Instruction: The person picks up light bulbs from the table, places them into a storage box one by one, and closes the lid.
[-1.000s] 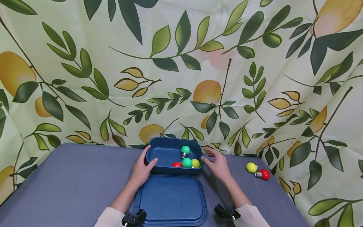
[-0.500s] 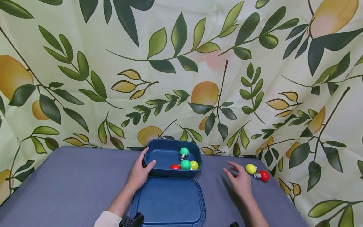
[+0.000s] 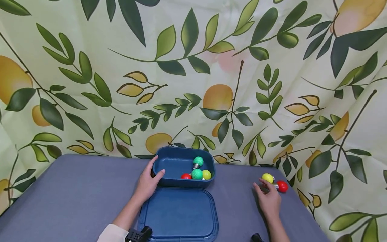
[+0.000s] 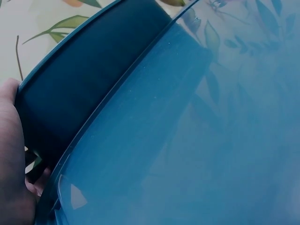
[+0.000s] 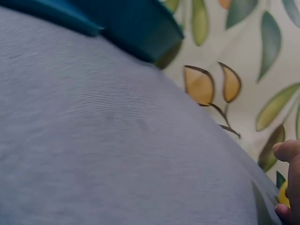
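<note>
A dark blue rectangular box stands at the back of the table in the head view. My left hand grips its left end, thumb at the front rim and fingers along the outer side. Inside lie small light bulbs with metal screw bases: a green bulb, another green bulb, a yellow bulb and a partly hidden red bulb. To the right, my right hand has its fingertips right at a loose yellow bulb. A red bulb lies beside that one, its base partly behind the hand.
In front of the box a flat blue lid lies on the grey cloth-covered table. A leaf-and-fruit patterned curtain hangs right behind the table and along its right side.
My right hand has let go of the box's right end and moved right to the loose bulbs. My left hand stays on the box.
</note>
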`<state>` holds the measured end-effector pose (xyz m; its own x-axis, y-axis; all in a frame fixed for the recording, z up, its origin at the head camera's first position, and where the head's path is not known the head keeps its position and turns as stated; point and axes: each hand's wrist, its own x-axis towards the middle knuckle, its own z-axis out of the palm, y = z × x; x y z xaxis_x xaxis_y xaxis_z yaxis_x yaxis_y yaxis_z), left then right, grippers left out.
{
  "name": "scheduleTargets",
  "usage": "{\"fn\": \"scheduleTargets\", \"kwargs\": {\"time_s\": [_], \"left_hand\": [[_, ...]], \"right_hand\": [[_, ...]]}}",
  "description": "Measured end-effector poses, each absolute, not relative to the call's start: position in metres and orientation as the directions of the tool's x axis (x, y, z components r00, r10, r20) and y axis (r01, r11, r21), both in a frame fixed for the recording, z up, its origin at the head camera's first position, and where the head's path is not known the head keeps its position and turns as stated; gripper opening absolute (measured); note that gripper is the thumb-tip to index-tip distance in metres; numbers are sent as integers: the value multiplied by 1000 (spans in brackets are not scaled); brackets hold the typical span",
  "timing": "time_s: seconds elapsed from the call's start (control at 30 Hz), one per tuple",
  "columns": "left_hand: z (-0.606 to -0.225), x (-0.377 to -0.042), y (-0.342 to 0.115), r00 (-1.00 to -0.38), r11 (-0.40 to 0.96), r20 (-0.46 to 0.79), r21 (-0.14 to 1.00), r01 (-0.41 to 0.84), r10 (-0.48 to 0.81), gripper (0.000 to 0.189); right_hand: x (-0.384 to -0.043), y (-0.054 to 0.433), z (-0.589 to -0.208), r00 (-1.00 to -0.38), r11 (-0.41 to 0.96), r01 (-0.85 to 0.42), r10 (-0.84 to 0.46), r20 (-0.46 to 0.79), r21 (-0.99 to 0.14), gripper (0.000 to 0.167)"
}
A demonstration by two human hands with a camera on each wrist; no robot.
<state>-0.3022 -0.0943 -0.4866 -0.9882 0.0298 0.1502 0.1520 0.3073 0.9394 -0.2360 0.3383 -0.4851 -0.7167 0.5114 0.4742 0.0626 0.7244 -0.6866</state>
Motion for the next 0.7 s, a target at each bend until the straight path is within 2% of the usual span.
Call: {"fn": "scheduleTargets", "kwargs": {"time_s": [0.2,0.33,0.4,0.5,0.7], "left_hand": [[-484,-301,-95,-989,310,146,939,148,31,69],[-484,-301,-94,-988,309,149,939,151,29,69],[-484,-302,-94,-988,305,151,940,153,28,69],[-483,-302,-94,-988,296,155,943,155,24,68],[-484,-300,-93,-988,304,157,940,154,14,67]], "right_hand": [[-235,352,-487,-598,749,102,572,561,-655,37],[-235,357,-486,-478,714,58,633,608,-698,34],[-235,360,-485,-439,682,40,668,601,-730,34],[-237,366,-484,-449,644,69,702,553,-762,40],[-240,378,-484,-561,645,178,687,462,-743,62]]}}
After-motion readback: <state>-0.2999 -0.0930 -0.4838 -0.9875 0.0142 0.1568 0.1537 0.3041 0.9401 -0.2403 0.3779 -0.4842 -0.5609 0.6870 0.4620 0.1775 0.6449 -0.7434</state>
